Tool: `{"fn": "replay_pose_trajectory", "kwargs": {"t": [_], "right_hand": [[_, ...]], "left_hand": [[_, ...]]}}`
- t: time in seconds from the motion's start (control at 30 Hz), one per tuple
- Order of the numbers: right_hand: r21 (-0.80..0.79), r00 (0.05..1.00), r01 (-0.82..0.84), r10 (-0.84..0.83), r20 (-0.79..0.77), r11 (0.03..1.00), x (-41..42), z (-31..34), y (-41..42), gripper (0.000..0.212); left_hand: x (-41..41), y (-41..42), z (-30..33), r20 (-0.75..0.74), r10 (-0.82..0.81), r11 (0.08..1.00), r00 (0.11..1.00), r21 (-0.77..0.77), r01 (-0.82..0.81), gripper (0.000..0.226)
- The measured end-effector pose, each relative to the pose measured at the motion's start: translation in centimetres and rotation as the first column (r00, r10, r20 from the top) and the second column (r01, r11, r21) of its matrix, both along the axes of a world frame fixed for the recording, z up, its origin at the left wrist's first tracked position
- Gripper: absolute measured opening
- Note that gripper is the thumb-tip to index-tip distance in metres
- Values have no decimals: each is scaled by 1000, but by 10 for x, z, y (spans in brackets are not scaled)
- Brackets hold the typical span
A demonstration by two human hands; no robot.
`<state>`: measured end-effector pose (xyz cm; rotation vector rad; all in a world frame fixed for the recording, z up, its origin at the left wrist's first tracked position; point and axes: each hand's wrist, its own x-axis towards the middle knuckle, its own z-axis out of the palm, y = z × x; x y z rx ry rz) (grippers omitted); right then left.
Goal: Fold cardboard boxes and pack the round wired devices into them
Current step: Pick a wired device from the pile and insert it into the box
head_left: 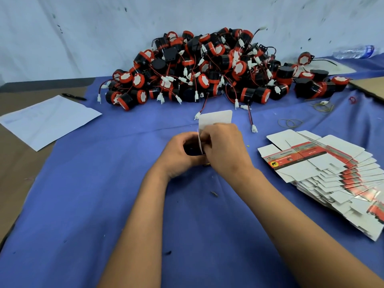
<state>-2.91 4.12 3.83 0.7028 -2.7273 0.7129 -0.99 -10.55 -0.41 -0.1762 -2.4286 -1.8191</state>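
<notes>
A small cardboard box [215, 119] stands in the middle of the blue cloth, its white top flap sticking up behind my fingers. My left hand [180, 154] grips the box's left side, where something black shows inside the open end. My right hand [225, 148] is closed on the box's right side and its flaps. A big heap of round black-and-red wired devices [207, 69] lies beyond the box against the white wall. A fanned stack of flat, unfolded boxes [324, 173] lies to the right of my right forearm.
A white sheet of paper [47, 121] and a black pen [73, 97] lie at the left. Rubber bands [291, 122] are scattered right of the heap. A plastic bottle [355, 51] lies at the far right, near a brown cardboard sheet [369, 87].
</notes>
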Motion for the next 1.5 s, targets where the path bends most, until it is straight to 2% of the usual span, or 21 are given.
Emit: {"fn": "replay_pose_trajectory", "kwargs": {"t": [0.13,0.3,0.37,0.4,0.43,0.47,0.5,0.53,0.6,0.67,0.77,0.83,0.87,0.93,1.0,1.13,1.2,1.27,1.37,1.43,1.5], "right_hand": [[133,985,-167,171,-16,977,-6,-2,10,18],[213,940,-342,329,95,915,-10,-5,31,33],[89,922,-386,387,2,918,-8,-7,36,28],[-47,918,-377,366,-155,925,-8,-9,38,25],[-206,913,-321,244,-327,924,-9,-12,40,22],[-368,911,-223,58,-408,903,-12,-14,42,20],[-510,924,-102,-108,-366,854,-17,-18,45,18],[-605,958,23,-191,-215,796,-22,-21,46,17],[-643,975,184,-52,218,743,-32,-32,46,15],[-652,878,188,171,447,735,-37,-44,46,13],[-728,851,151,287,441,669,-38,-47,48,23],[-779,863,81,347,367,622,-37,-47,47,32],[-790,866,34,377,329,613,-36,-48,47,32],[-773,857,-45,422,295,633,-34,-51,48,28],[-735,825,-64,450,342,675,-33,-49,51,26],[-721,779,-72,490,390,689,-29,-42,54,27],[-684,837,-62,411,360,727,-26,-42,52,20],[-636,881,-65,343,325,769,-26,-45,49,13],[-606,891,-117,353,286,787,-29,-51,52,12],[-593,888,-175,386,250,786,-30,-49,56,18],[-550,886,-235,409,219,802,-30,-46,58,27]], "left_hand": [[0,-2,-1,-5,-8,1000,1000,-16,8,37],[-1,-4,-2,15,-8,1000,1000,28,8,44],[-1,-5,-3,15,-13,1000,1000,22,13,45],[-1,-5,-4,18,-10,1000,1000,19,10,45],[-1,-6,-4,26,2,1000,1000,12,-3,47],[-1,-7,-4,36,19,1000,999,1,-19,49],[-2,-8,-3,43,42,999,998,-30,-40,51],[-2,-9,-3,42,73,994,996,-88,-69,54],[-2,-10,-3,32,122,976,992,-184,-114,55],[0,-10,-3,70,61,997,996,-51,-58,55],[3,-9,0,200,-89,941,976,338,17,51],[2,-4,0,253,-61,883,966,464,-66,38],[0,-1,-1,266,10,881,964,453,-134,30],[-4,9,-3,219,172,924,960,302,-235,19],[-6,19,-7,141,292,930,946,188,-315,18],[-5,24,-7,99,425,878,900,197,-437,34],[-2,20,-6,134,342,906,930,214,-364,36],[1,11,-2,203,152,915,967,341,-215,36],[8,-8,2,234,-92,838,968,543,-51,34],[11,-11,1,190,-104,895,976,447,8,36],[12,-8,-2,94,-29,982,995,189,11,45]]}}
